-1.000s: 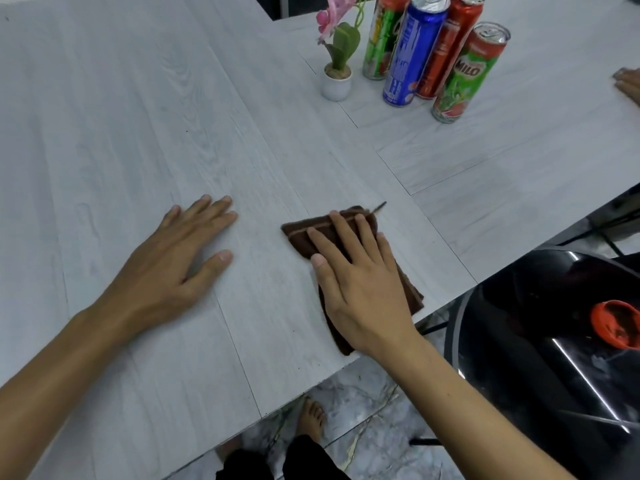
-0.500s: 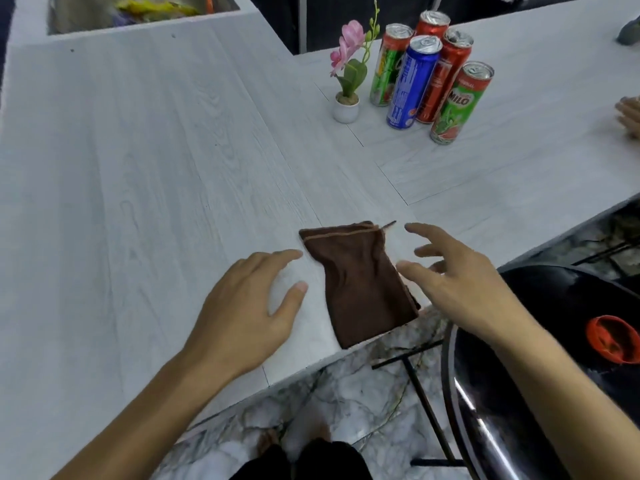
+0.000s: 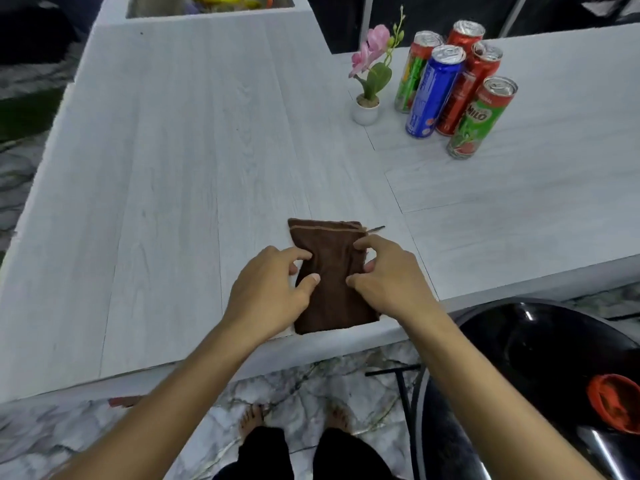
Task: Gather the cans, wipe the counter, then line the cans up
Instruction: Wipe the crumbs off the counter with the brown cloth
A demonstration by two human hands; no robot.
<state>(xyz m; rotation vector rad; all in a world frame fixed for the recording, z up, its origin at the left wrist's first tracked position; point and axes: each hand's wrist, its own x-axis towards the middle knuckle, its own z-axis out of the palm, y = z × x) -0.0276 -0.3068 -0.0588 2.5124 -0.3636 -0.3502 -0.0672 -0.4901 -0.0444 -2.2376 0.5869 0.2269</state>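
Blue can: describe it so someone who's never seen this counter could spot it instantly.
On the pale counter, look far right, where five cans cluster beside a small potted pink flower. The blue can stands in front, just right of the flower. It is the only blue one; its neighbours are red or green.

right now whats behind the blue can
Behind the blue can stand a green can, a near red can and a far red can, bunched close. Only the far red can's top shows; the rest is covered.
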